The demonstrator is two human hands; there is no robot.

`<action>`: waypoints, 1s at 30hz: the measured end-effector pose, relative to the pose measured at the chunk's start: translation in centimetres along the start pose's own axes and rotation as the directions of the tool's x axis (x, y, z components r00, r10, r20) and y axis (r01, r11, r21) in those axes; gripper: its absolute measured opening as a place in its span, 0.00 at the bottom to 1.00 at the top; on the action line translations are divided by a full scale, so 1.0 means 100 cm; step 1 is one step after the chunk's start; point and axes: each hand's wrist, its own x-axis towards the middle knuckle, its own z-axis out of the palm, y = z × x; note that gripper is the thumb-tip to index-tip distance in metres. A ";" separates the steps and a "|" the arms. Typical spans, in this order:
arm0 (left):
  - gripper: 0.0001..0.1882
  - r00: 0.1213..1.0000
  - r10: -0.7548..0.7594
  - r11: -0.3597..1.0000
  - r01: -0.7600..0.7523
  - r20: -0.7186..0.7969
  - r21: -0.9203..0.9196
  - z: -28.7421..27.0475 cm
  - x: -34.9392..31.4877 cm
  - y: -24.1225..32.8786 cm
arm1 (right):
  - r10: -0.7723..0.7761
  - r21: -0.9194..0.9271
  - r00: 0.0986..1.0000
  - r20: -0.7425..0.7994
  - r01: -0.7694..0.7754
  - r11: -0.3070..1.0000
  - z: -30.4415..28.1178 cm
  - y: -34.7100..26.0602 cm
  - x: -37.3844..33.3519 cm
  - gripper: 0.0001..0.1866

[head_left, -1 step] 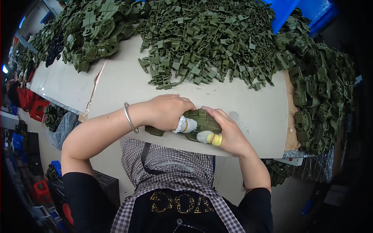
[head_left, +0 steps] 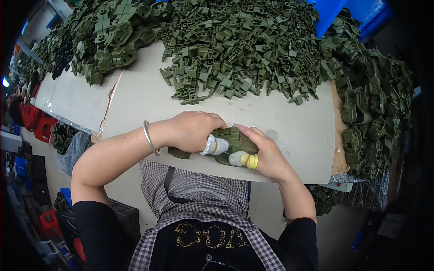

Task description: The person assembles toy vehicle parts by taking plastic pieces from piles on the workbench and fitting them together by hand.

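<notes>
Both hands are closed on one olive-green moulded plastic part (head_left: 239, 143), which looks like a toy vehicle body. It lies at the front edge of the pale tabletop. My left hand (head_left: 192, 130) grips it from the left and above, its thumb wrapped in white with a thin band. On the other side, my right hand (head_left: 267, 156) has its fingers over the far edge and its thumb, wrapped in white and yellow tape, pressed on the near side. The part's left end shows below my left wrist; the palms and fingers hide much of the middle.
Beyond my hands spreads a heap of small green plastic pieces (head_left: 235, 49). Larger green shells pile up at the far left (head_left: 108, 40) and along the right side (head_left: 366, 104). Blue bins (head_left: 332, 16) stand at the back right. A red stool (head_left: 44, 128) is at the left.
</notes>
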 end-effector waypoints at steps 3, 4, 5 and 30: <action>0.24 0.998 -0.048 0.996 0.046 -0.035 -0.076 0.001 -0.001 0.000 | 0.017 0.050 1.000 0.023 -0.018 0.999 0.000 0.011 0.002 0.29; 0.24 0.998 -0.046 0.997 0.043 -0.037 -0.065 0.001 -0.001 -0.001 | 0.020 0.063 0.999 0.042 -0.023 0.998 -0.001 0.014 0.003 0.29; 0.24 0.998 -0.044 0.998 0.042 -0.041 -0.053 0.001 0.000 -0.001 | 0.022 0.076 0.998 0.061 -0.026 0.997 -0.002 0.016 0.005 0.29; 0.32 0.849 -0.133 0.671 -0.303 -0.512 -0.677 0.074 -0.059 -0.037 | -0.417 -0.460 0.909 -0.016 0.364 0.810 0.039 -0.037 0.046 0.22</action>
